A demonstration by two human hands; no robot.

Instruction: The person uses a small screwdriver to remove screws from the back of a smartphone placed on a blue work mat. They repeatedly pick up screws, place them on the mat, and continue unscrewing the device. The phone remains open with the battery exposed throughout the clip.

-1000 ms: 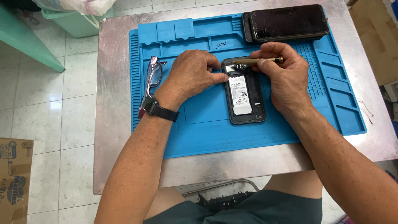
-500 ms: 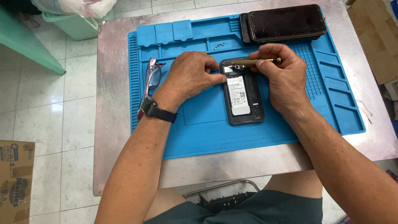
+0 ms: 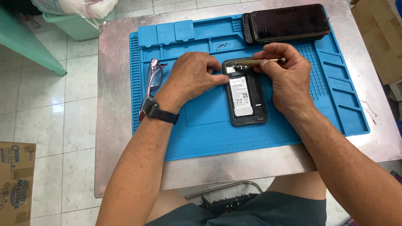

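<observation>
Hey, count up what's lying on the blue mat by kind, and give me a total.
Phones: 2, an opened phone and a dark phone
Screwdrivers: 1, the screwdriver in the right hand
Eyeglasses: 1
Total: 4

A single view, taken from the person's head, looks steeply down over both forearms onto the worktop. It sits near enough that the fingers fall just above the middle of the picture, with the whole blue mat around them inside the frame. Beyond the fingers lies the far edge of the worktop; below them, nearest the lens, the person's lap; off to their left, tiled floor.
</observation>
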